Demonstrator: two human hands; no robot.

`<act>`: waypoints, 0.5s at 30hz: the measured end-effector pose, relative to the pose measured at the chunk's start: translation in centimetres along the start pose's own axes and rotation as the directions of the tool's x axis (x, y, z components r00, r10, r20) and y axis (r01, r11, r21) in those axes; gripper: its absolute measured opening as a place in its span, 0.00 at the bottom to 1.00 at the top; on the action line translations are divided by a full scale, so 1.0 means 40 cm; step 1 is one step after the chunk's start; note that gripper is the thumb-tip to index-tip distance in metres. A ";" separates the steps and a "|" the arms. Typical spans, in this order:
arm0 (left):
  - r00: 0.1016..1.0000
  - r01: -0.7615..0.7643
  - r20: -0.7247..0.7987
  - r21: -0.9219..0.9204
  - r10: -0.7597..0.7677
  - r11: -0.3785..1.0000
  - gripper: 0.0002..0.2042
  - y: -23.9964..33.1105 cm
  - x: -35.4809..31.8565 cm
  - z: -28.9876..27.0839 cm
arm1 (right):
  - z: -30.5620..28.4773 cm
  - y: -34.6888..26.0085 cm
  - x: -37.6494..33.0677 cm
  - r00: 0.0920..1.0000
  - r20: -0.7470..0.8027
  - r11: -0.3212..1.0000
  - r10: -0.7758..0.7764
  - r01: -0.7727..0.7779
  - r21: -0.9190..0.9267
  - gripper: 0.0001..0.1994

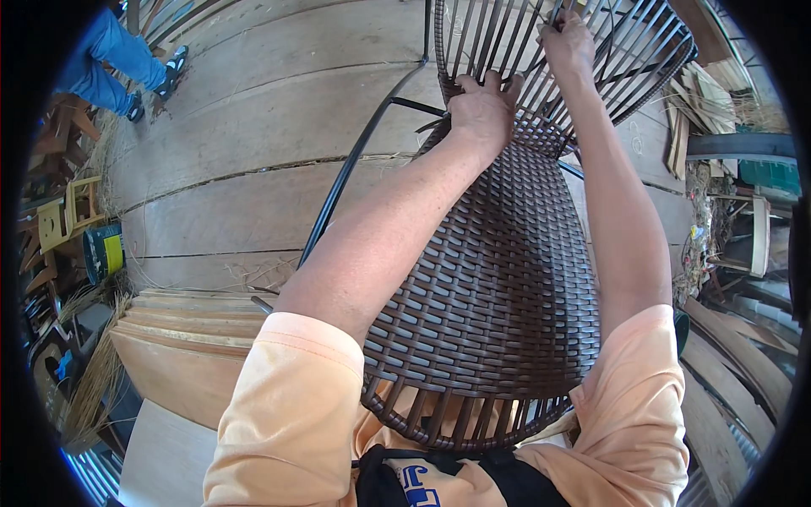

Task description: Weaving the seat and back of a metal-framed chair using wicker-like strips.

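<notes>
A dark brown wicker chair (498,270) of flat synthetic strips lies before me, its tightly woven panel running from my chest away toward the far part. Beyond that panel, a row of bare upright strips (481,38) fans out inside a braided rim. My left hand (483,110) is curled over these strips where they meet the weave, with its fingertips partly hidden among them. Farther up and to the right, my right hand (569,49) is closed in a pinch on a strip. A black metal frame tube (351,173) curves along the chair's left side.
Wide wooden floorboards (211,194) lie around the chair. Stacked curved wood panels (186,346) sit at the left, near a dark bucket with a yellow label (106,253). Wood offcuts (718,406) crowd the right. Another person's legs in jeans (118,59) show at the far left.
</notes>
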State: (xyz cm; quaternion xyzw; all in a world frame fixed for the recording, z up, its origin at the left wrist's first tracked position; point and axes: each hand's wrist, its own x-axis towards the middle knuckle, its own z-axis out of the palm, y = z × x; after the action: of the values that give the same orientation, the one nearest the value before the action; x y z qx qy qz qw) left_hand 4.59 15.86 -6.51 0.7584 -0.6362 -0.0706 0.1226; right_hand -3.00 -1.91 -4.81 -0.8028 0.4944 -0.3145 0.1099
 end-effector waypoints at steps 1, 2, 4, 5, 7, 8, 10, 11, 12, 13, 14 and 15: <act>0.999 0.017 0.032 -0.022 -0.016 1.000 0.24 -0.014 -0.001 0.007 | -0.015 -0.023 -0.028 0.992 -0.046 0.993 -0.114 0.114 0.006 0.19; 0.997 0.034 0.065 -0.043 -0.031 0.998 0.23 -0.032 -0.004 0.016 | -0.040 -0.035 -0.081 0.996 0.002 0.996 -0.091 0.091 0.014 0.16; 0.993 0.032 0.119 -0.079 -0.023 0.996 0.23 -0.027 -0.012 0.003 | -0.115 0.002 -0.178 0.936 0.351 1.000 0.012 -0.004 -0.023 0.17; 0.996 -0.031 0.086 -0.070 0.037 0.997 0.23 -0.038 -0.020 0.008 | -0.143 0.053 -0.222 0.775 0.625 0.996 0.090 -0.061 -0.067 0.18; 0.994 -0.086 0.063 -0.092 0.092 0.992 0.24 -0.044 -0.024 0.013 | -0.169 0.105 -0.300 0.754 0.652 0.928 0.080 -0.294 0.226 0.18; 0.995 -0.076 0.061 -0.083 0.081 0.994 0.24 -0.048 -0.016 0.019 | -0.183 0.103 -0.301 0.775 0.629 0.944 0.060 -0.248 0.216 0.18; 0.994 -0.060 0.089 -0.077 0.067 0.995 0.24 -0.046 -0.012 0.011 | -0.234 0.024 -0.278 0.783 0.622 0.929 0.013 -0.239 0.282 0.15; 0.994 -0.056 0.092 -0.096 0.065 0.994 0.24 -0.043 -0.010 0.006 | -0.239 0.002 -0.294 0.773 0.634 0.923 0.014 -0.255 0.290 0.14; 0.994 -0.039 0.098 -0.111 0.050 0.993 0.24 -0.064 -0.018 0.003 | -0.229 -0.023 -0.308 0.758 0.653 0.915 0.006 -0.268 0.302 0.13; 0.994 -0.043 0.095 -0.133 0.056 0.990 0.24 -0.065 -0.025 -0.012 | -0.216 0.035 -0.339 0.728 0.606 0.924 -0.319 0.381 0.028 0.13; 0.994 -0.093 0.044 -0.129 0.099 0.987 0.25 -0.059 -0.033 0.009 | -0.179 0.182 -0.392 0.696 0.525 0.817 -0.490 0.577 -0.004 0.13; 0.992 -0.128 -0.022 -0.105 0.127 0.986 0.25 -0.067 -0.022 0.034 | -0.138 0.288 -0.390 0.607 0.435 0.654 -0.666 0.755 -0.051 0.13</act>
State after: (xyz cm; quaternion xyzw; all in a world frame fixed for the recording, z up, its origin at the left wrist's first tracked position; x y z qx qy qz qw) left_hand 6.62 17.02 -8.60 0.7092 -0.6778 -0.0905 0.1716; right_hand -19.62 6.67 -12.32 -0.9843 0.1339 -0.1118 -0.0255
